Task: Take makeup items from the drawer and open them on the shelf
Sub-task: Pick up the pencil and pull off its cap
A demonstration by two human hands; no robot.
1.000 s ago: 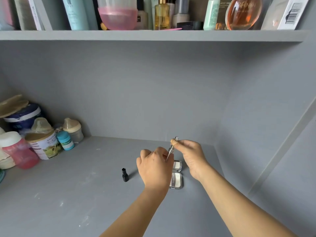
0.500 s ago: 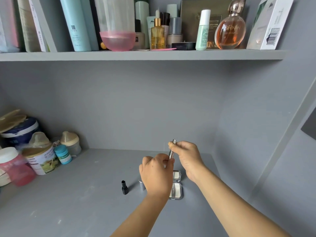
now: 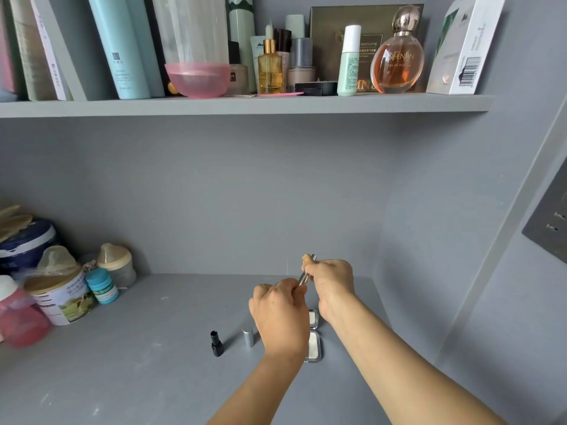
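A thin silver makeup stick (image 3: 304, 277) is held between both hands above the grey shelf surface (image 3: 153, 348). My right hand (image 3: 329, 283) pinches its upper end, and my left hand (image 3: 280, 314) is closed around its lower end. Under my hands an open compact (image 3: 314, 345) lies flat, showing white powder and a mirror. A small silver cap (image 3: 248, 337) stands to the left of my left hand. Further left stands a small black lipstick-like piece (image 3: 216, 343). The stick's middle is hidden by my fingers.
Tins, a pink bottle (image 3: 18, 320) and small jars (image 3: 102, 285) crowd the left end of the lower shelf. The upper shelf (image 3: 245, 104) carries bottles, a pink bowl (image 3: 198, 79), a perfume flask (image 3: 397, 61) and boxes. A grey side wall closes the right.
The view has tilted up, showing more of the upper shelf. A silver cap now stands on the shelf beside my left hand. Both hands have stayed on the silver stick.
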